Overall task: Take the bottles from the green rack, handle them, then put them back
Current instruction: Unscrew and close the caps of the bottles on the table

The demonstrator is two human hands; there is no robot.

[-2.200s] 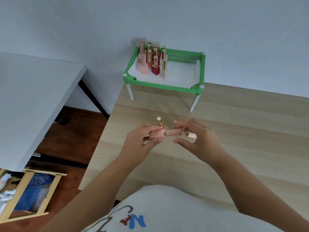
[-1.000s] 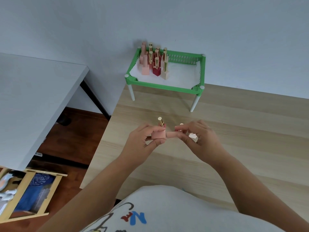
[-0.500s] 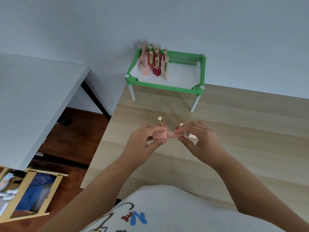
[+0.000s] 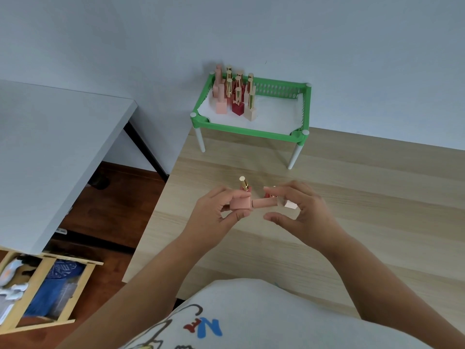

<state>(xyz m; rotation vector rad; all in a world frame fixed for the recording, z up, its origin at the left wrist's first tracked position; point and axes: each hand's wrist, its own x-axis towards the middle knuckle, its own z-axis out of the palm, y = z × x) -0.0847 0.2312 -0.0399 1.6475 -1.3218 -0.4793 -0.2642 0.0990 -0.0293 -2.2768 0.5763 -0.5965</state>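
Right, we have the left hand (image 4: 216,212) pinching the square base of a pink bottle (image 4: 242,204), thumb under and fingers curled over, bottle lying sideways with its cap pointing toward 3 o'clock. Our right hand (image 4: 299,210) has fingers curled over the pink cap (image 4: 265,203); its thumb sits apart below, so we can't tell if the cap is actually gripped. A gold-capped bottle (image 4: 244,183) stands upright on the wooden table (image 4: 364,187) just behind the left fingers at 12 o'clock. A pale beige bottle base (image 4: 290,204) peeks out under the right fingers, plus something red (image 4: 267,195) behind the cap; too hidden for us to say more. Further out at 12 o'clock the green rack (image 4: 249,132) stands on white legs against the wall, with a cluster of bottles (image 4: 234,94) packed upright in its 10 o'clock corner. At 9 o'clock a grey desk (image 4: 50,147); at 7 o'clock a wooden crate (image 4: 42,293) with blue cloth inside.
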